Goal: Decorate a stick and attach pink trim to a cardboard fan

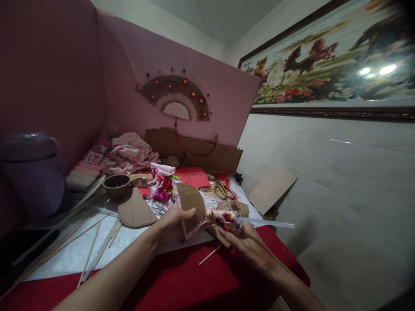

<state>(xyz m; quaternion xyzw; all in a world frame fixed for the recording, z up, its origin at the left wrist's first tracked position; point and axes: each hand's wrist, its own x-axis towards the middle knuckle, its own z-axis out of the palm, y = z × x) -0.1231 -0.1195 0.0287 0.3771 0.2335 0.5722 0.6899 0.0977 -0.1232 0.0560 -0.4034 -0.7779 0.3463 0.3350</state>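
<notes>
My left hand (177, 218) grips a half-round cardboard piece (191, 201) with pale fabric along its edge, the thumb lying on its face. Just right of it, my right hand (243, 239) is closed on a glue gun (225, 219) wrapped in colourful patterned material. A translucent glue stick (267, 222) sticks out of the gun's back to the right. The gun's front end is at the lower right edge of the cardboard; whether they touch is unclear.
Around the white-and-red table lie a fan-shaped cardboard piece (136, 210), a dark bowl (117, 186), gold-handled scissors (224, 190), red paper (193, 176) and thin sticks (92, 248). A decorated fan (177, 97) hangs on the pink panel; a purple bin (35, 181) stands left.
</notes>
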